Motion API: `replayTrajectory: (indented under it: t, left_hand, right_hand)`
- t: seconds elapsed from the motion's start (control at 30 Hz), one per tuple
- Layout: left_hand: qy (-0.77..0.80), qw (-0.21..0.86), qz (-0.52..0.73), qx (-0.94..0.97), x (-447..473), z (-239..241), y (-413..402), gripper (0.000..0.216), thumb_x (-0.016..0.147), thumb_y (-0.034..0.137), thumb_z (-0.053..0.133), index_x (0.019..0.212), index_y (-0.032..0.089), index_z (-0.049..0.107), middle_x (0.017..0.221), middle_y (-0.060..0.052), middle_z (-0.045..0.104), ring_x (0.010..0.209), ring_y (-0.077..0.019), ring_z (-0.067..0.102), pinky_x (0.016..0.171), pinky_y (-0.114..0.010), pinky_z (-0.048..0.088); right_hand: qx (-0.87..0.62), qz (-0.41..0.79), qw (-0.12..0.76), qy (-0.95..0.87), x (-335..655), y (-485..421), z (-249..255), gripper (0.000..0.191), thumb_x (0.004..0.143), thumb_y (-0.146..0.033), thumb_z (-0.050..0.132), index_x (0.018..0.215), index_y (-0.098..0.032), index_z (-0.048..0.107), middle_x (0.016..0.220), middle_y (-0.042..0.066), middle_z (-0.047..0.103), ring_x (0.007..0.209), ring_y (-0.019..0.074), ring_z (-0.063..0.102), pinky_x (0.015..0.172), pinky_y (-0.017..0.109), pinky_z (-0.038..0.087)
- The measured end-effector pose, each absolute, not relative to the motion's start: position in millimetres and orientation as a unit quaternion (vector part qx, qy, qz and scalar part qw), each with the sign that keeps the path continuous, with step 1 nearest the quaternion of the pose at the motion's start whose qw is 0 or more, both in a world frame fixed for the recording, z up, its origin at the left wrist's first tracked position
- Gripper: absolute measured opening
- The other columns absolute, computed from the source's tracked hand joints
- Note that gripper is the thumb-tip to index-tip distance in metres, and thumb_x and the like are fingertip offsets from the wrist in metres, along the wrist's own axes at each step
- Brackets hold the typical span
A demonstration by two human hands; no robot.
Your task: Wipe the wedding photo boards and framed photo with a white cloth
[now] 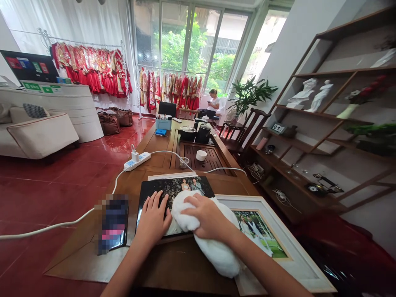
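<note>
My left hand [154, 215] lies flat on a dark glossy photo panel [169, 186], its fingers apart. The panel carries a picture of two people in wedding clothes, partly covered by my hands. My right hand [206, 214] is closed over a fluffy white cloth [216, 255] and presses it on the panel's right part. The cloth's loose end trails toward me onto the table. Partly beneath the cloth and my right forearm, a white-framed wedding photo [297, 244] lies at the right. A phone [116, 225] with a blurred screen lies left of my left hand.
A white power strip [137, 161] and its cable lie beyond the panel. Farther back are a tea tray [213, 164] with a white cup [201, 155], a black kettle [203, 134] and a blue box [163, 123]. Shelves [312, 159] flank the right; a person [213, 103] sits by the window.
</note>
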State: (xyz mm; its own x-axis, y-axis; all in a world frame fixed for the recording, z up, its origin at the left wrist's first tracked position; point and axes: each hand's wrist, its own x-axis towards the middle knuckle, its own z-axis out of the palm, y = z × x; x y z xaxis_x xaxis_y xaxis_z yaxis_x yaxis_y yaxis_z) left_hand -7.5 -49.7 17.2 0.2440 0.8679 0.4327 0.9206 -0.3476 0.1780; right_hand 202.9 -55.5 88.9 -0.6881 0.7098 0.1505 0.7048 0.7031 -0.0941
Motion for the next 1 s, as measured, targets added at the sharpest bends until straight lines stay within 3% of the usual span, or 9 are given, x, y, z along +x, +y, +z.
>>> replayTrajectory:
  t: [0.07,0.27,0.47,0.6,0.83,1.0]
  left_hand:
    - [-0.568,0.053,-0.234,-0.787,-8,16,-50,0.045,0.087,0.027,0.043,0.129,0.018,0.054,0.139,-0.013,0.049,0.130,-0.0297,0.044,0.108,-0.050,0.035]
    - [-0.573,0.049,-0.222,-0.787,-8,18,-51,0.045,0.087,0.026,0.042,0.130,0.018,0.054,0.139,-0.012,0.049,0.130,-0.0296,0.043,0.109,-0.049,0.034]
    - [-0.569,0.049,-0.241,-0.785,-7,17,-51,0.044,0.086,0.026,0.044,0.128,0.019,0.055,0.138,-0.012,0.050,0.129,-0.0293,0.045,0.108,-0.049,0.035]
    - [-0.571,0.043,-0.250,-0.781,-7,15,-50,0.044,0.086,0.026,0.045,0.128,0.019,0.056,0.137,-0.012,0.051,0.129,-0.0295,0.045,0.108,-0.049,0.035]
    - [-0.565,0.021,-0.266,-0.781,-9,16,-52,0.043,0.087,0.027,0.044,0.128,0.020,0.054,0.138,-0.011,0.050,0.130,-0.0288,0.044,0.109,-0.049,0.034]
    - [-0.568,-0.006,-0.263,-0.780,-11,19,-53,0.043,0.089,0.028,0.041,0.129,0.019,0.053,0.140,-0.011,0.048,0.131,-0.0279,0.042,0.110,-0.050,0.032]
  right_hand:
    - [-0.369,0.012,0.093,-0.924,200,-66,96,0.050,0.059,-0.019,0.060,0.107,-0.029,0.065,0.122,0.004,0.054,0.099,0.0260,0.048,0.083,0.039,0.042]
    - [-0.437,-0.090,0.228,-0.866,243,-76,143,0.051,0.065,-0.019,0.059,0.115,-0.030,0.064,0.128,0.005,0.051,0.111,0.0275,0.047,0.094,0.043,0.041]
    - [-0.534,-0.220,0.185,-0.795,314,-84,165,0.044,0.074,-0.025,0.057,0.117,-0.032,0.063,0.128,0.004,0.053,0.109,0.0292,0.051,0.086,0.043,0.048]
    - [-0.586,-0.231,0.109,-0.769,352,-83,143,0.042,0.075,-0.027,0.056,0.115,-0.029,0.065,0.125,0.007,0.056,0.106,0.0318,0.054,0.076,0.043,0.050]
    - [-0.628,-0.141,0.072,-0.762,379,-73,51,0.049,0.074,-0.033,0.058,0.123,-0.029,0.060,0.130,0.009,0.054,0.113,0.0319,0.052,0.091,0.047,0.045]
    - [-0.655,-0.120,0.058,-0.744,372,-76,34,0.059,0.079,-0.050,0.054,0.135,-0.031,0.048,0.135,0.012,0.050,0.117,0.0346,0.050,0.087,0.052,0.045]
